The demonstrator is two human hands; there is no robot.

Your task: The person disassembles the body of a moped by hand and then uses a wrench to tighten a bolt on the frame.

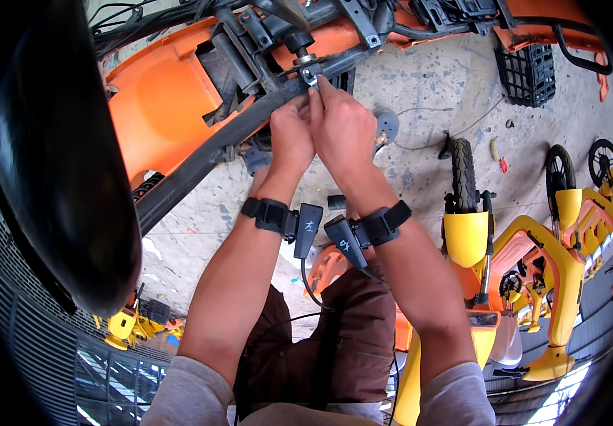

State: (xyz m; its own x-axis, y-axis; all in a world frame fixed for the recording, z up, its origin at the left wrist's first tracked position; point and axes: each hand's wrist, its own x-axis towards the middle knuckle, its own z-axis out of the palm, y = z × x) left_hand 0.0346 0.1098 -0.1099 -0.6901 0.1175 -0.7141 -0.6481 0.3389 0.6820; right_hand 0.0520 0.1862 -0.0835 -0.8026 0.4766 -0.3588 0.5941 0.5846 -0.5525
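Both my hands meet under the black frame tube [193,160] of an orange-panelled vehicle, side by side and touching. My left hand [291,135] is closed, its fingertips hidden behind the thumbs and the tube. My right hand [347,128] is also closed, with its index finger reaching up against a small shiny metal fitting [311,75] at the tube. Whatever lies between the fingers is too small or hidden to name. Just above the fitting sits a black round knob-like part [298,42] on a metal stem. The orange panel [157,117] spreads to the left of my hands.
A long black rounded part [65,163], likely a seat, looms at the left. A black basket [528,74] hangs at the far right. Yellow scooters or bikes [466,238] stand at right on the stained concrete floor [420,167]. A cable [306,280] runs from my wrist-strapped boxes.
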